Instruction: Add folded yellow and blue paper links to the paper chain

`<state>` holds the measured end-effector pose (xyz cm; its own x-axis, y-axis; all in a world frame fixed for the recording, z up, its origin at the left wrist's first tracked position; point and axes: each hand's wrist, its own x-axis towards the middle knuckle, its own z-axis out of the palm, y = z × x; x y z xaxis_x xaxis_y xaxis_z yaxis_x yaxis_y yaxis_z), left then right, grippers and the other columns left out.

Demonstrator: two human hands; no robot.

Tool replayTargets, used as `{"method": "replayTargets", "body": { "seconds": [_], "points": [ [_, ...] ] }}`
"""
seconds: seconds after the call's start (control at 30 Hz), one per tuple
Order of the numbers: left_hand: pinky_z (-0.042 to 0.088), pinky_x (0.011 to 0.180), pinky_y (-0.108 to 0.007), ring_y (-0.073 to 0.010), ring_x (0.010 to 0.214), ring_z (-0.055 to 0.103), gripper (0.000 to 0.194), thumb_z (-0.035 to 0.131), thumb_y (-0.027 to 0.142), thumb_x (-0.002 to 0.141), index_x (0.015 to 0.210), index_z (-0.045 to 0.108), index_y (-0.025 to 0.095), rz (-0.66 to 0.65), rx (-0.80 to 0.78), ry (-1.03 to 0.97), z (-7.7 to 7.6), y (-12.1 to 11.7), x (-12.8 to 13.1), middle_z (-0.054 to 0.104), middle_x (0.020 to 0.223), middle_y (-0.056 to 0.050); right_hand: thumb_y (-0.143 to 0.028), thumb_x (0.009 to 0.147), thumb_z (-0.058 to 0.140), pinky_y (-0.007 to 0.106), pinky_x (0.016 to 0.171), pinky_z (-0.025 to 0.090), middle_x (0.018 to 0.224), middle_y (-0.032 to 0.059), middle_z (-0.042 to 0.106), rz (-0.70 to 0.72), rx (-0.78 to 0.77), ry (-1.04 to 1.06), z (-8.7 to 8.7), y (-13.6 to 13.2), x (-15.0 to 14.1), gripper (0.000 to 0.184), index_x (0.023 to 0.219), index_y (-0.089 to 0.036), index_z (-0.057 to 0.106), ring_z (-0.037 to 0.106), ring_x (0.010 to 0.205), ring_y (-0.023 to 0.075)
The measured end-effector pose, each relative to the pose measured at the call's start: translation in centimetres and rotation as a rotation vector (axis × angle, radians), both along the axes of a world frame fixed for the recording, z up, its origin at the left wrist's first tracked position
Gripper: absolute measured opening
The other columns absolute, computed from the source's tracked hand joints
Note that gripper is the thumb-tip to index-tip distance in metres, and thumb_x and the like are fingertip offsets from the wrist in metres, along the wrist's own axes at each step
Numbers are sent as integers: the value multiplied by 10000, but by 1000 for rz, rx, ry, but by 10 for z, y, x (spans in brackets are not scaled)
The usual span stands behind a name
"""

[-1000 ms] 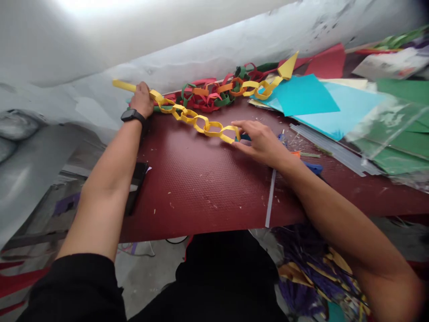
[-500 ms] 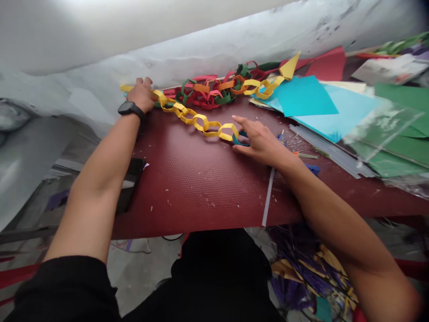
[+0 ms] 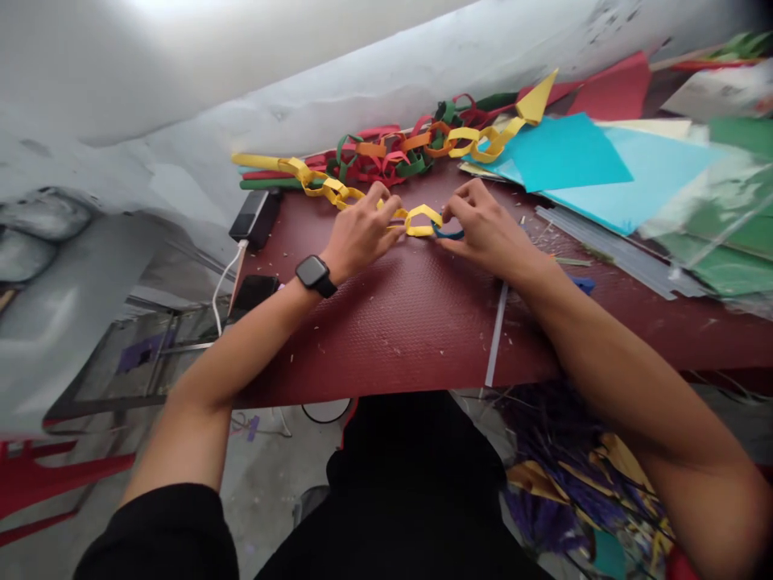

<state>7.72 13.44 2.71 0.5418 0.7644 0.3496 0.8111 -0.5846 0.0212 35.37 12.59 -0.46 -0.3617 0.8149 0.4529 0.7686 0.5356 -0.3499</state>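
Note:
A yellow paper chain [image 3: 423,213] runs across the dark red tabletop [image 3: 368,338] and ends in a single blue link [image 3: 448,232]. My left hand [image 3: 365,228], with a black watch at the wrist, has its fingers curled over yellow links near that end. Around the blue link, the thumb and fingers of my right hand [image 3: 480,221] close from the right. Behind both hands lies a heap of red, green and orange paper chains [image 3: 386,155]. My fingers partly hide the links they touch.
Blue paper sheets [image 3: 561,161] and green sheets [image 3: 740,189] cover the right side, with clear plastic strips [image 3: 609,251] before them. A loose strip [image 3: 497,334] lies near the front edge. A black box [image 3: 257,217] with a white cable stands left. Rolled yellow paper [image 3: 259,162] rests behind it.
My left hand has come from the rolls at the back left to the chain's end beside my right hand. The black box is now uncovered. My right hand stays at the blue link.

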Motion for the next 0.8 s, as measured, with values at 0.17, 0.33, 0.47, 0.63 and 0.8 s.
{"method": "replayTargets", "body": {
  "seconds": [0.17,0.33,0.47,0.63,0.8],
  "points": [
    [716,999,-462,-349,1378,738,335,625,193,1172,1488,733,180,78,-109,24,-18,8,31,689,1597,-182,-220,1028,665,606,1067,525,1489,217,692,-163,-5,-154,6,15,20,115,1054,-197,775,625,1367,455],
    [677,1147,-537,-372,1421,714,359,646,158,1145,1488,750,159,77,-105,-31,-33,29,45,677,1648,-189,-276,1090,693,580,1065,435,1554,299,655,-370,-79,-141,31,14,39,310,1327,-123,822,556,1418,458],
    [635,1210,-541,-368,1443,704,267,670,193,1137,1367,796,139,-1,-64,-144,-43,33,43,645,1657,-208,-330,1148,657,590,1130,410,1644,328,583,-615,-213,-133,48,9,60,403,1402,-58,809,487,1531,463],
    [603,1189,-570,-374,1359,715,280,618,311,1174,1138,839,144,-218,-72,-112,-49,37,42,762,1375,-200,-315,1158,627,576,1122,413,1627,301,636,-704,-411,-203,47,11,79,381,1358,-70,839,442,1560,459],
    [508,1330,-568,-370,1478,671,453,480,372,1227,1403,820,130,-343,-132,-87,-53,44,40,715,1619,-202,-295,1129,607,612,1179,414,1571,304,701,-687,-455,-252,39,17,79,424,1449,-116,818,451,1560,484]
  ]
}}
